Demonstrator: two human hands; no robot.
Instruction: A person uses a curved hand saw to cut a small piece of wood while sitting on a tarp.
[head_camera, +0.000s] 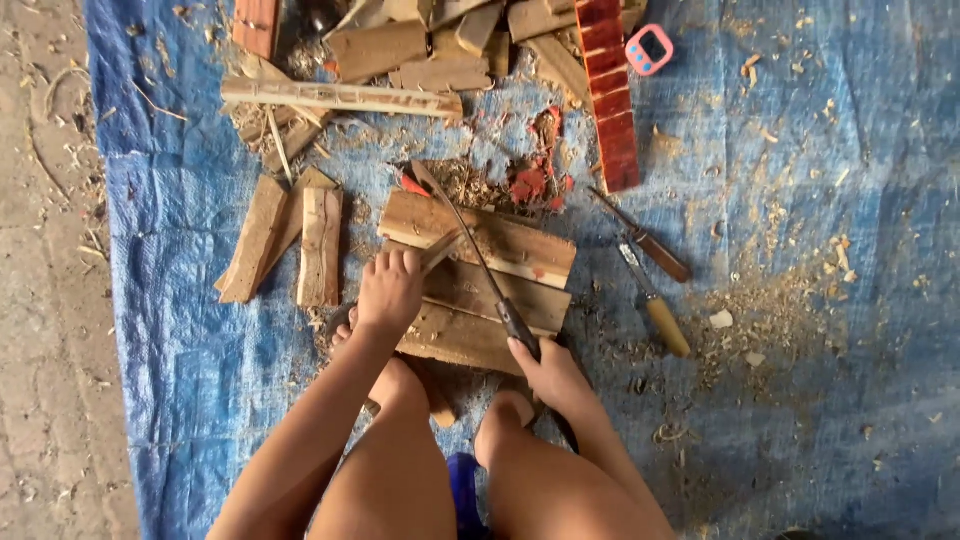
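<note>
- Left hand (388, 290): fingers curled and pressed together around a small wood sliver (441, 249), holding it on edge against the top of the stacked planks (500, 250).
- Right hand (549, 375): fist wrapped around the dark handle of a long blade (468, 240); fingers closed tight, with the blade running up and left so that its edge meets the sliver.
- Stacked planks: several rough boards laid flat, just ahead of the person's knees, on a blue tarp (820, 200).
- Two chisels (650, 275): lying right of the planks, one dark-handled, one pale-handled, near each other.
- Split wood pieces (290, 240): three lying side by side, left of the planks.
- Red painted slat (608, 90): upper centre, running away from the planks.
- Small pink device (649, 48): just right of the slat's far end.
- Offcut pile (420, 45): top edge of the tarp.
- Sawdust and shavings (770, 300): scattered to the right.
</note>
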